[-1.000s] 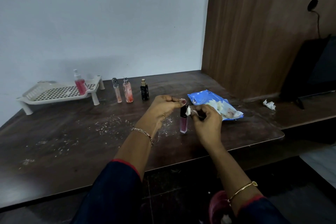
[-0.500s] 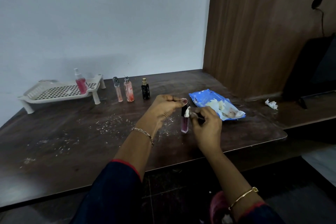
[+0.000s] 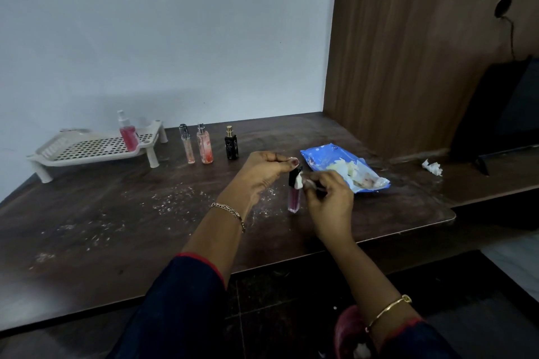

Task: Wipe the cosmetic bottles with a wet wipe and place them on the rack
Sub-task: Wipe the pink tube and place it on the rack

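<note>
Your left hand (image 3: 262, 173) is pinching the pink tube (image 3: 293, 198) by its black cap, upright over the surface (image 3: 116, 227); the fingers of your right hand (image 3: 329, 198) are pinching a wipe (image 3: 298, 183) against the cap.

The wet wipe (image 3: 298, 183) seems slightly lower on the lip-gloss tube (image 3: 293, 199).

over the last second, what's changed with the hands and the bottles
Nothing clearly moved. The left hand still pinches the top of the lip gloss tube, and the right hand still holds the wet wipe against its cap, maybe lower. The rack, the spray bottle on it, the three bottles and the wipe pack stayed put.
</note>
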A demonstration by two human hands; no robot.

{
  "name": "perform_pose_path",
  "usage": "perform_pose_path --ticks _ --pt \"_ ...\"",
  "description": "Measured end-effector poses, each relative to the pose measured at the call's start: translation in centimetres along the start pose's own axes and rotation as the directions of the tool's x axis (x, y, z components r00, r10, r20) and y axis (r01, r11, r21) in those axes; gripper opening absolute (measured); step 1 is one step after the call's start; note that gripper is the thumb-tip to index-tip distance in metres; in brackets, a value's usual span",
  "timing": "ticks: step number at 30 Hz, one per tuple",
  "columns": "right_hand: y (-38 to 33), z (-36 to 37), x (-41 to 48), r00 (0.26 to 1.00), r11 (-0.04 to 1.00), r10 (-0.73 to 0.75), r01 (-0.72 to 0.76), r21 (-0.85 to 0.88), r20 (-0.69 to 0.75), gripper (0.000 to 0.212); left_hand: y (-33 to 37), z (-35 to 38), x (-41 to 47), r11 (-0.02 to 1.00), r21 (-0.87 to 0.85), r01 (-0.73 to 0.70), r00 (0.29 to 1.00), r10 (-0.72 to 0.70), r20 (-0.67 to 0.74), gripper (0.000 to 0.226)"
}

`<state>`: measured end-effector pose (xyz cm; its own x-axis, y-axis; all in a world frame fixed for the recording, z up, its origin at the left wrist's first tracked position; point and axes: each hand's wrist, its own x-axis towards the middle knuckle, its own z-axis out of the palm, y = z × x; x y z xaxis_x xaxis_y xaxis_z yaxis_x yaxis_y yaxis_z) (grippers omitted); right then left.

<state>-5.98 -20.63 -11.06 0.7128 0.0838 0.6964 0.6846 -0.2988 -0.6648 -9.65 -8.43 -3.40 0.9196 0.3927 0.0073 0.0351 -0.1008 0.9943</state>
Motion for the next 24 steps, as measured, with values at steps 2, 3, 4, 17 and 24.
perform_pose_path --ticks 2,3,4,17,24 --pt "-0.6 0.3 0.6 1.0 1.0 -0.011 0.011 0.025 -0.027 0.002 0.1 -0.1 0.1 1.0 0.017 0.004 1.0 -0.003 -0.005 0.005" --pt "-0.7 0.4 0.6 1.0 0.999 -0.02 0.021 0.034 -0.019 0.003 0.2 -0.3 0.1 1.0 0.022 0.007 1.0 -0.007 -0.008 0.006" --pt "-0.6 0.5 0.3 1.0 0.999 -0.028 0.028 0.04 0.0 0.004 0.2 -0.4 0.2 1.0 0.022 0.008 1.0 -0.008 -0.012 0.007" --pt "-0.3 0.1 -0.8 0.997 0.998 -0.055 0.053 0.047 0.05 0.006 0.1 -0.1 0.4 0.999 0.032 -0.025 0.999 0.026 -0.022 0.017" --pt "-0.6 0.4 1.3 1.0 0.997 0.017 -0.015 0.071 -0.024 0.009 0.1 -0.5 0.3 1.0 0.023 -0.012 1.0 0.012 -0.005 0.004"
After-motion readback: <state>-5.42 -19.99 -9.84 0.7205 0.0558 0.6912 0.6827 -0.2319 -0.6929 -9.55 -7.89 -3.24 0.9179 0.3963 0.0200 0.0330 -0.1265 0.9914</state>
